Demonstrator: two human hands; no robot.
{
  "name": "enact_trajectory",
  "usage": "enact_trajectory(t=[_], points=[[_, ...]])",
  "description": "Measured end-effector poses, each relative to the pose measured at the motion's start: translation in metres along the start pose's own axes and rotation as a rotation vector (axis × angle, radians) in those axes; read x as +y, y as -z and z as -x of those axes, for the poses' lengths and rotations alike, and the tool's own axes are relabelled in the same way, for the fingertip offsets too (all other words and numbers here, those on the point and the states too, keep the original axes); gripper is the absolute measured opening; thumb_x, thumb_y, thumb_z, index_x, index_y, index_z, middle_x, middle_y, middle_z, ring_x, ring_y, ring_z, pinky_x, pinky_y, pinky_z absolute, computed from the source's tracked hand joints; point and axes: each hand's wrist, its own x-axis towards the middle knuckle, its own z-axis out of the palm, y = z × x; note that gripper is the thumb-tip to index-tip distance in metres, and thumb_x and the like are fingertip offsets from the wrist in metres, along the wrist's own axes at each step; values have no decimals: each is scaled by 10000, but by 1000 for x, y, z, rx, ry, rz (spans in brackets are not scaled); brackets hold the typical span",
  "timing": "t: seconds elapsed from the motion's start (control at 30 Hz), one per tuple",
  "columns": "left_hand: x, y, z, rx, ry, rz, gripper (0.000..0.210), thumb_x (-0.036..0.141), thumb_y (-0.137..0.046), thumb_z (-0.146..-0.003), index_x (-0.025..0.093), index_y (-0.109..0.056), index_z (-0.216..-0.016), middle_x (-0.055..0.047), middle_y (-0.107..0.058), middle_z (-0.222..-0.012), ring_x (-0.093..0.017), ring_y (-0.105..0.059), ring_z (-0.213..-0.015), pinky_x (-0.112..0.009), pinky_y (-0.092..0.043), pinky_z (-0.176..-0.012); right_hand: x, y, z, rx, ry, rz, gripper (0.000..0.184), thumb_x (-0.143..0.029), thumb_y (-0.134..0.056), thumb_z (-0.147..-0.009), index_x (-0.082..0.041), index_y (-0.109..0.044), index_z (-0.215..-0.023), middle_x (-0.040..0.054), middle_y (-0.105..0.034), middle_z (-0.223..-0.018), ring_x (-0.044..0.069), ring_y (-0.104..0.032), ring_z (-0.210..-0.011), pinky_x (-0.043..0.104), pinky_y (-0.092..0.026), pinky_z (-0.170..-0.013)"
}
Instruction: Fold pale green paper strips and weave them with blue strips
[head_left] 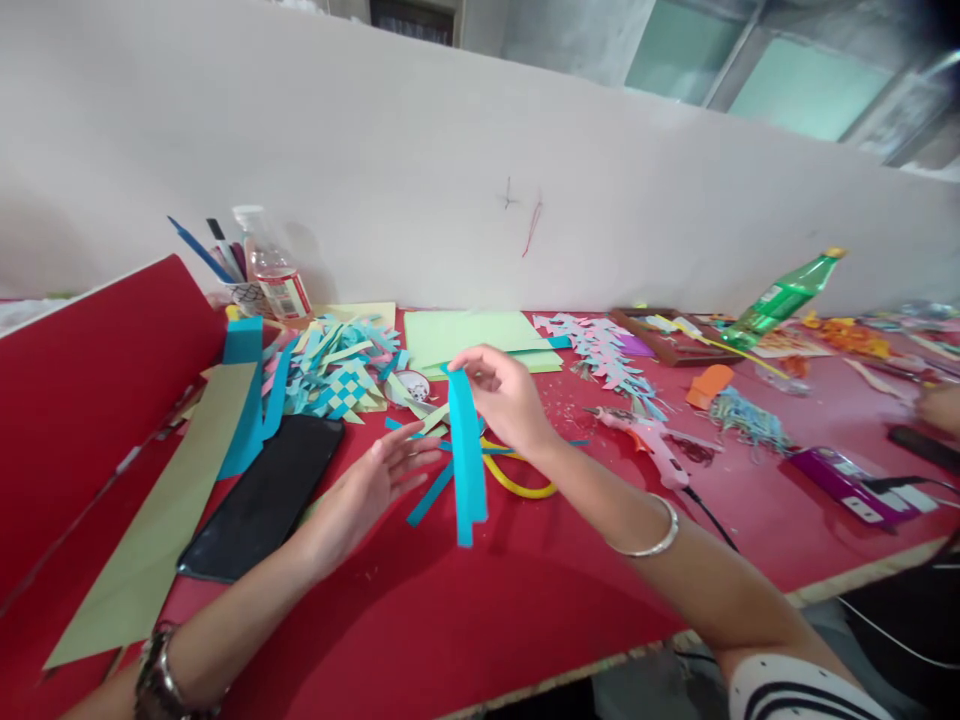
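Some woven paper [345,388] looks done at ten o'clock from the blue strip [466,450], unwoven, that the right hand [510,398] pinches, left hand [379,472] empty.

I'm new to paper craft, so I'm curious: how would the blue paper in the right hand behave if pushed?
The blue paper is probably light: the right hand pinches only its top. Hanging fairly straight, it seems slightly stiff. Yet it looks thin, and its lower end hangs loose, so a push there would likely swing or bend it.
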Motion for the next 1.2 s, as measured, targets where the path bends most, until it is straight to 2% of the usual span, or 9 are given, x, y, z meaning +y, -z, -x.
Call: enact_trajectory(t=[0.17,0.3,0.47,0.6,0.73,0.87,0.97,1.07,1.2], points=[[-1,-22,-2,-179,168,170,637,692,-313,-738,203,-548,-1072,-93,-637,-971,-246,-558,-982,-397,-367,-922,17,-18,22,-23,39,64,101,-240,-495,-752,-210,-401,-729,-44,-446,-634,75,-447,-532,198,-390,-503],[-3,-25,-1,-156,335,248,436,606,-407,-767,232,-566,-925,-10,-600,-702,-163,-591,-704,-364,-418,-834,24,-12,29,1,120,147,80,-222,-475,-781,-215,-397,-797,-43,-441,-655,82,-462,-558,205,-396,-532],[2,-21,-2,-170,428,391,543,640,-276,-786,199,-575,-889,-51,-605,-832,-155,-578,-724,-331,-449,-763,34,4,38,-64,312,320,159,-163,-423,-814,-216,-454,-961,-7,-495,-748,90,-501,-623,210,-421,-587],[6,-19,0,-134,394,273,486,634,-378,-758,288,-500,-1078,-40,-598,-974,-111,-541,-648,-255,-451,-630,41,14,45,-187,510,537,169,-152,-391,-828,-213,-548,-826,25,-525,-796,114,-517,-730,232,-423,-662],[7,-15,2,-175,340,36,268,466,-535,-759,213,-526,-848,-3,-606,-820,-49,-438,-491,-185,-372,-513,43,22,47,-175,468,568,181,-127,-387,-810,-209,-543,-771,28,-511,-797,113,-512,-725,229,-428,-652],[8,-11,6,-251,257,-373,202,378,-479,-809,184,-521,-773,30,-562,-686,-58,-427,-495,-176,-344,-507,37,26,48,-242,447,587,161,-92,-409,-761,-191,-535,-747,28,-487,-770,117,-493,-706,240,-425,-658],[8,-9,9,-261,188,-602,191,347,-412,-836,193,-524,-840,30,-553,-690,-78,-452,-519,-186,-358,-520,28,24,50,-303,475,672,170,-121,-459,-734,-190,-555,-857,63,-514,-873,167,-482,-851,316,-405,-789],[4,-7,11,-279,63,-779,153,299,-392,-839,206,-510,-870,25,-568,-701,-105,-507,-589,-198,-379,-577,19,18,54,-430,473,727,297,-253,-523,-745,-198,-520,-1036,103,-498,-1091,225,-419,-1053,414,-296,-937],[-1,-6,13,-317,-41,-879,118,243,-415,-819,224,-452,-929,-4,-603,-834,-145,-573,-751,-214,-402,-666,17,8,59,-658,327,631,349,-394,-528,-786,-187,-477,-1062,67,-586,-1000,191,-513,-960,433,-224,-983]])
